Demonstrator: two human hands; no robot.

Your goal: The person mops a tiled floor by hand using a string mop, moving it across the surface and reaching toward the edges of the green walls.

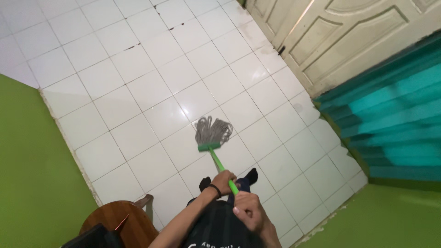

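Observation:
I hold a mop with a green handle [217, 161] and a grey string head [212, 130] that rests on the white tiled floor [151, 82] ahead of my feet. My left hand [223, 180], with a dark band at the wrist, grips the handle lower down. My right hand [247, 210] is closed around the handle's upper end, close to my chest. Both of my feet in dark socks [251, 176] stand on the tiles just behind the mop head.
A green wall [32, 174] runs along the left and another [381, 216] at the lower right. A cream panelled door [340, 36] stands at the top right beside teal steps [395, 124]. A round wooden stool [124, 220] sits at my lower left.

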